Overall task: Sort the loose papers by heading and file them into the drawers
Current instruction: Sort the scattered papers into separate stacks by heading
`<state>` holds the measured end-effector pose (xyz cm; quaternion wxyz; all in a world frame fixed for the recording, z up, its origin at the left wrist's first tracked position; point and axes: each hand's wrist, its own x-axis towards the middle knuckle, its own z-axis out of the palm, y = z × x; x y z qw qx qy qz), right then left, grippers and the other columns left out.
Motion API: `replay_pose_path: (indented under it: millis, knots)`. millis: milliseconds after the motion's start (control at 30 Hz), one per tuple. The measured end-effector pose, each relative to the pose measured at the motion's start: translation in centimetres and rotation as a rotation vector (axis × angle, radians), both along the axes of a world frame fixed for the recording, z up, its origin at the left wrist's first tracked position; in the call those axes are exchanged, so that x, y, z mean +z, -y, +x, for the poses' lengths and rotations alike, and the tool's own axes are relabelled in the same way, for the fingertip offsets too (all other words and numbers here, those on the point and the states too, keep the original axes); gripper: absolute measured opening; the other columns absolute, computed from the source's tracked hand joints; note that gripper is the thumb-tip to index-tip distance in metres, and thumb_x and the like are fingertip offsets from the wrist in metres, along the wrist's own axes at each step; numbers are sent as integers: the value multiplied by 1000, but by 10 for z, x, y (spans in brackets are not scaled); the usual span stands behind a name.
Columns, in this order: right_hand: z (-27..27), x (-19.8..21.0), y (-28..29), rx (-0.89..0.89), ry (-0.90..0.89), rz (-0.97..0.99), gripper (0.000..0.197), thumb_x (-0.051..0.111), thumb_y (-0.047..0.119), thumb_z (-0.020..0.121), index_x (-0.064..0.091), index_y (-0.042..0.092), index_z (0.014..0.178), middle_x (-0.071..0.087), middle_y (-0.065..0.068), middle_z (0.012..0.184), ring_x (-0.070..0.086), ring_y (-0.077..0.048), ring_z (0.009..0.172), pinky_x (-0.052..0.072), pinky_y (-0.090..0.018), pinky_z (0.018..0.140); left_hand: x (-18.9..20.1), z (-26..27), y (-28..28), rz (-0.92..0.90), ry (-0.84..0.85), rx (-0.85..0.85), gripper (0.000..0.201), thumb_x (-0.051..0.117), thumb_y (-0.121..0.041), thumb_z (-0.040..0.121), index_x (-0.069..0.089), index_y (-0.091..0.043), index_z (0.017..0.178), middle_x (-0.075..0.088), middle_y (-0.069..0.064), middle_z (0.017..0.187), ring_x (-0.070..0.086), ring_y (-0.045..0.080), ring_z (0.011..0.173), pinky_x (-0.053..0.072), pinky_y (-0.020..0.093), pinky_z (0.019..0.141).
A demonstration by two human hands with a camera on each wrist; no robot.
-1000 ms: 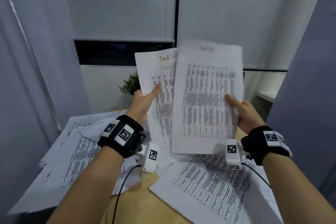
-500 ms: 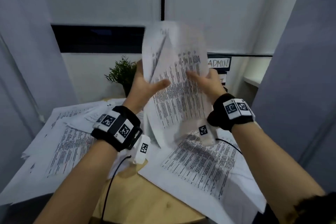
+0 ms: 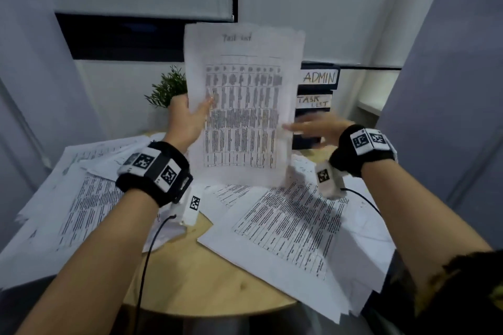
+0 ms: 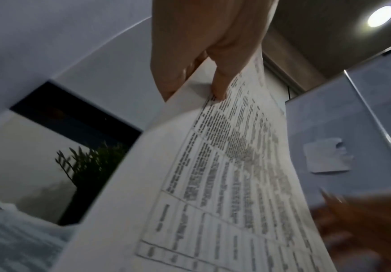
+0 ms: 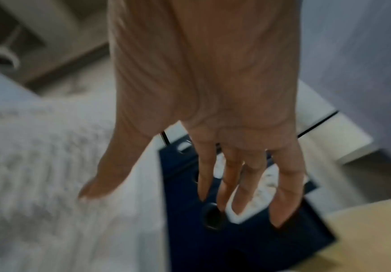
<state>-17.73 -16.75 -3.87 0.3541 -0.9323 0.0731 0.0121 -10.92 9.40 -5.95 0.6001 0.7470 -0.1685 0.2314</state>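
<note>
I am holding a sheet [image 3: 245,106] upright over the table [image 3: 217,280], far of the loose papers [image 3: 294,228], so its heading, seemingly "Task List", faces me. My left hand [image 3: 187,119] is pinching its left edge; my right hand [image 3: 317,128], fingers spread and empty, is hovering by the drawers [image 3: 318,90] labelled "ADMIN" and "TASK LIST".

A paper [image 4: 225,184] with a table of words is being pinched at its edge by the left hand [image 4: 204,46]. A green plant [image 4: 89,165] is being partly hidden behind it.
</note>
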Motion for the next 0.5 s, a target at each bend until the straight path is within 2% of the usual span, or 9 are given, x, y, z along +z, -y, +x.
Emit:
replay_pose_path:
  millis: [67, 133, 200, 233, 267, 333, 400, 467, 500]
  knots:
    - [0, -16, 14, 32, -261, -420, 113, 63, 84, 47, 51, 16, 136, 47, -5, 144, 44, -27, 132, 35, -43, 111, 2, 5, -7, -81, 42, 83, 25, 62, -23, 93, 66, -1, 103, 63, -1, 83, 58, 7, 71, 47, 13, 58]
    - [-1, -33, 24, 29, -474, -647, 108, 75, 73, 52, 47, 18, 141, 47, -1, 144, 47, -25, 130, 37, -40, 109, 8, 7, -14, -122, 94, 190, 24, 64, -21, 91, 67, 0, 103, 63, 1, 89, 59, 11, 75, 46, 17, 59]
    - [6, -49, 39, -3, -515, -696, 117, 83, 73, 28, 56, 23, 131, 58, 3, 132, 55, -22, 118, 46, -39, 100, 17, 8, -21, -144, 130, 256, 15, 67, -18, 88, 68, -9, 100, 64, -1, 93, 61, 10, 80, 50, 15, 63]
    - [11, -54, 45, -25, -489, -705, 117, 84, 72, 18, 62, 24, 122, 62, 4, 123, 59, -21, 111, 49, -37, 94, 21, 7, -24, -146, 150, 281, 8, 67, -18, 87, 66, -16, 94, 65, -2, 93, 61, 9, 80, 52, 18, 67]
    - [16, -56, 49, -53, -440, -710, 111, 84, 70, 15, 66, 23, 113, 65, 4, 116, 61, -20, 105, 52, -35, 89, 25, 5, -27, -151, 163, 311, 8, 67, -17, 86, 61, -21, 87, 66, 0, 93, 60, 10, 80, 54, 22, 72]
    - [22, -55, 50, -61, -344, -721, 92, 86, 65, 24, 66, 20, 102, 66, 2, 112, 62, -20, 98, 53, -33, 85, 31, 3, -28, -168, 179, 352, 13, 65, -14, 87, 56, -19, 93, 63, -1, 97, 61, 13, 85, 53, 26, 79]
    - [21, -55, 47, -15, -319, -730, 76, 86, 62, 38, 63, 27, 101, 62, 5, 113, 59, -21, 103, 51, -33, 88, 32, -3, -26, -174, 209, 359, 30, 58, -6, 88, 47, -7, 116, 57, -7, 102, 62, 13, 93, 50, 22, 82]
    - [23, -59, 49, 32, -307, -643, 59, 86, 59, 40, 60, 40, 90, 63, 8, 109, 59, -19, 102, 50, -35, 92, 31, -12, -22, -174, 258, 346, 45, 50, 5, 87, 36, -6, 129, 54, -20, 102, 61, -3, 91, 44, 9, 77]
    - [22, -59, 48, 59, -290, -606, 44, 87, 54, 47, 60, 42, 80, 64, 9, 103, 60, -18, 97, 51, -36, 90, 30, -16, -21, -171, 292, 339, 53, 46, 10, 85, 33, -9, 133, 52, -28, 99, 59, -10, 88, 43, 5, 76]
